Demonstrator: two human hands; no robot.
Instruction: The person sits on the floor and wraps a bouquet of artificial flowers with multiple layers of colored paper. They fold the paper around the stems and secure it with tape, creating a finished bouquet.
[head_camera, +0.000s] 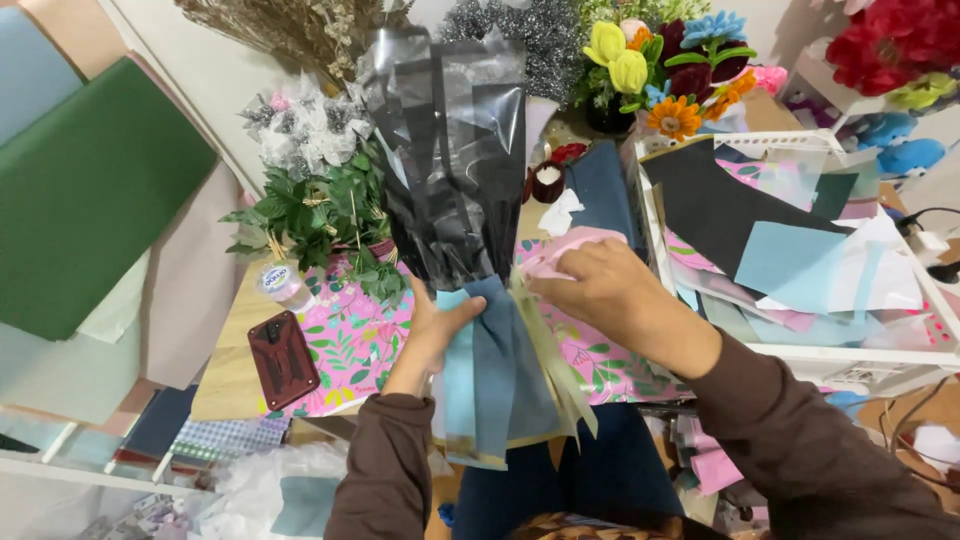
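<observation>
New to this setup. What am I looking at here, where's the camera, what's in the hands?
There is no machine here: a person works with two bare hands. The single picture comes from a camera worn on their head, looking down, so the brown sleeves at the bottom are their own arms.

The left hand grips a bouquet wrap of dark translucent film at its narrow neck, where blue paper hangs down. The right hand pinches a pink sheet beside a cream ribbon at the same neck.

Below lies a table covered partly by pink floral paper, with a dark red phone case, a small tape roll and green foliage. To the right, a white rack holds paper sheets; artificial flowers stand behind.
</observation>
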